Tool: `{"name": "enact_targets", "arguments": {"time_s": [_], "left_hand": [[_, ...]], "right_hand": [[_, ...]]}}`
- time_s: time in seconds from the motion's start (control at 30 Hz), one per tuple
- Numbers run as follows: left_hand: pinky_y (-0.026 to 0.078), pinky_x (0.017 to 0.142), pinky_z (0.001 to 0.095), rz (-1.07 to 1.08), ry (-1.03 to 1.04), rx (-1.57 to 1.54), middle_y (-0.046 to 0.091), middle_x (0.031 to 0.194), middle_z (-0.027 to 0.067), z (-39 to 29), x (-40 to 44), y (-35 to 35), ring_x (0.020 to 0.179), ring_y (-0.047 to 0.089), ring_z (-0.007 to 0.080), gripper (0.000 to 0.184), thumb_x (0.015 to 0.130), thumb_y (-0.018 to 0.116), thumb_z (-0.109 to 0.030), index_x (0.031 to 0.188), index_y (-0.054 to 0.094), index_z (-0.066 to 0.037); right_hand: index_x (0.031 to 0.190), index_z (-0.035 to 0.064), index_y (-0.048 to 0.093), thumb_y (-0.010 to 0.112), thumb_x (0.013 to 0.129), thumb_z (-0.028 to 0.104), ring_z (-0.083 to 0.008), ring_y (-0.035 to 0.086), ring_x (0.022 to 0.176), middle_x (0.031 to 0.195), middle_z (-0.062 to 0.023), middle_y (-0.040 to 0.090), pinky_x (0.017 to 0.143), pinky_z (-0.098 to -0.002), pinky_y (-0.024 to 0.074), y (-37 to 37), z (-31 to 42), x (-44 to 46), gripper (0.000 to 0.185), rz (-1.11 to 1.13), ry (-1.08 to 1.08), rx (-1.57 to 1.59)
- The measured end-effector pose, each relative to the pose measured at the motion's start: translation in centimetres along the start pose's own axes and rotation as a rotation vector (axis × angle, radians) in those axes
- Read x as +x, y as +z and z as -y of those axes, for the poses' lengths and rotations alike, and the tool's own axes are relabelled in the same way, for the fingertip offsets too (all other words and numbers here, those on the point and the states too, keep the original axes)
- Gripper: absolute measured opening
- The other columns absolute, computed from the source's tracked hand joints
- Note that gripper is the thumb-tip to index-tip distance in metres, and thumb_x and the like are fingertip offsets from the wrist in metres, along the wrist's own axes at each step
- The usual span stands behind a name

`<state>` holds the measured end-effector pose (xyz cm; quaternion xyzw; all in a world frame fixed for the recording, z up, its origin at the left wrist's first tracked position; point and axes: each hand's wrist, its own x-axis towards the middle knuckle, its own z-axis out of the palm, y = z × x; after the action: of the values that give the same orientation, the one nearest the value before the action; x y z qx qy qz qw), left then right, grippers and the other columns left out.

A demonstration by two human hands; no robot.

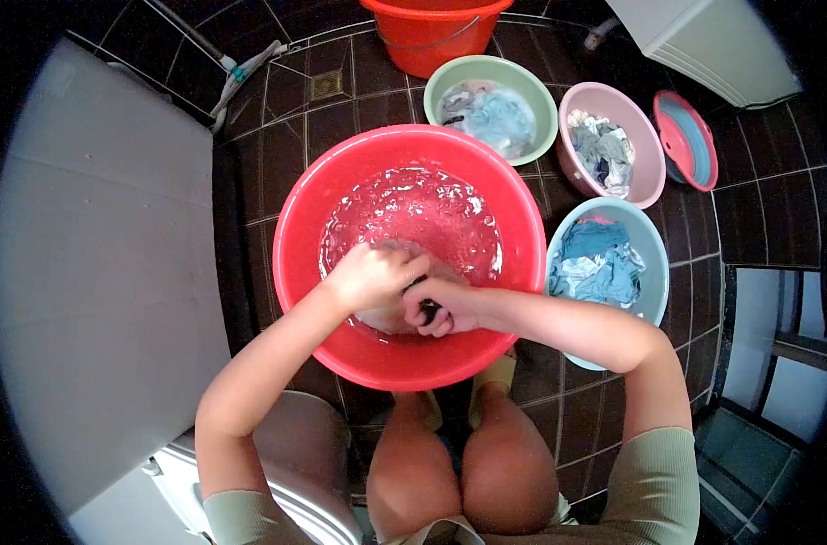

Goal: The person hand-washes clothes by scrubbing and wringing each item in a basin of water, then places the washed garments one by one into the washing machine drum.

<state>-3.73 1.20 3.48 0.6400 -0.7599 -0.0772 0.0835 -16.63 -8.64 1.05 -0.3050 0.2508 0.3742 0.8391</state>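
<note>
A large red basin point(291, 236) of rippling water stands on the floor in front of me. Over its near half, my left hand point(377, 277) is closed on a wet cloth point(384, 318), pale with some dark parts. Right beside it, my right hand point(443, 304) is also closed, with a black bit of the cloth showing between its fingers. The two fists almost touch. Some of the pale fabric hangs below them at the water. Which kind of garment it is, I cannot make out.
Behind and to the right stand a green basin point(543, 109) with soapy laundry, a pink basin point(648, 163) with clothes, and a light blue basin point(657, 272) with blue clothes. A red bucket point(427, 41) is at the back. A folded pink-grey basin point(695, 136) leans far right.
</note>
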Motion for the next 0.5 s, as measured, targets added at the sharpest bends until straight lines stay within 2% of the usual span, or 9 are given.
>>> {"name": "enact_targets", "arguments": {"time_s": [0.03, 0.13, 0.2, 0.33, 0.4, 0.43, 0.5], "left_hand": [[0.048, 0.049, 0.0334, -0.017, 0.034, -0.01, 0.057, 0.076, 0.0049, -0.2, -0.2, 0.0, 0.064, 0.059, 0.021, 0.048, 0.054, 0.066, -0.02, 0.098, 0.051, -0.012], [0.049, 0.051, 0.0306, -0.065, 0.062, 0.039, 0.054, 0.075, 0.0005, -0.6, -1.0, 0.3, 0.064, 0.058, 0.0174, 0.042, 0.056, 0.063, -0.021, 0.096, 0.054, -0.014], [0.051, 0.053, 0.0275, -0.118, 0.073, 0.129, 0.055, 0.081, -0.0008, -0.8, -1.3, 0.4, 0.066, 0.057, 0.0159, 0.04, 0.06, 0.062, -0.026, 0.098, 0.055, -0.016], [0.051, 0.056, 0.0257, -0.155, 0.065, 0.008, 0.053, 0.084, -0.0032, -1.6, -1.8, 1.1, 0.071, 0.056, 0.0135, 0.037, 0.061, 0.058, -0.019, 0.098, 0.056, -0.015], [0.05, 0.057, 0.0254, -0.179, 0.116, -0.005, 0.054, 0.085, -0.0032, -1.7, -2.2, 2.2, 0.072, 0.055, 0.0132, 0.04, 0.06, 0.059, -0.019, 0.1, 0.056, -0.014], [0.05, 0.058, 0.0288, -0.101, 0.087, -0.045, 0.057, 0.084, 0.0013, -1.7, -2.6, 2.6, 0.071, 0.058, 0.0169, 0.043, 0.057, 0.065, -0.021, 0.099, 0.057, -0.013], [0.05, 0.059, 0.0311, 0.032, -0.063, -0.137, 0.06, 0.082, 0.0055, -1.8, -2.4, 2.1, 0.07, 0.06, 0.0212, 0.045, 0.055, 0.067, -0.021, 0.098, 0.057, -0.011]], "right_hand": [[0.062, 0.0118, 0.043, 0.055, 0.066, 0.023, -0.0057, 0.028, 0.038, 0.055, 0.0015, 0.04, 0.033, -0.0182, 0.0182, -0.2, -0.3, 0.1, 0.018, 0.101, 0.049, 0.053], [0.068, 0.0105, 0.044, 0.055, 0.067, 0.021, -0.0045, 0.027, 0.037, 0.059, 0.0008, 0.043, 0.032, -0.0165, 0.0173, -0.6, -0.4, 0.2, 0.015, 0.144, 0.112, 0.042], [0.067, 0.0101, 0.045, 0.053, 0.071, 0.018, -0.0027, 0.025, 0.037, 0.058, 0.0017, 0.043, 0.031, -0.0154, 0.0162, 0.1, 0.1, -0.6, 0.012, 0.138, 0.126, 0.04], [0.074, 0.0083, 0.048, 0.054, 0.074, 0.016, -0.0015, 0.027, 0.038, 0.063, 0.0008, 0.046, 0.031, -0.0143, 0.0163, -0.3, 0.0, -0.4, 0.01, 0.085, 0.192, -0.058], [0.085, 0.0085, 0.05, 0.057, 0.072, 0.018, -0.0033, 0.033, 0.039, 0.064, -0.0009, 0.049, 0.032, -0.0152, 0.0234, -1.0, -0.5, 0.4, 0.017, 0.088, 0.184, -0.122], [0.09, 0.0087, 0.051, 0.059, 0.071, 0.018, -0.0042, 0.036, 0.039, 0.064, -0.0017, 0.05, 0.032, -0.0156, 0.0269, -1.2, -0.9, 0.7, 0.023, 0.09, 0.183, -0.15], [0.108, 0.009, 0.044, 0.061, 0.07, 0.017, -0.0064, 0.042, 0.041, 0.069, -0.0035, 0.054, 0.033, -0.018, 0.0326, -0.9, -1.4, 0.3, 0.042, -0.159, 0.013, -0.287]]}}
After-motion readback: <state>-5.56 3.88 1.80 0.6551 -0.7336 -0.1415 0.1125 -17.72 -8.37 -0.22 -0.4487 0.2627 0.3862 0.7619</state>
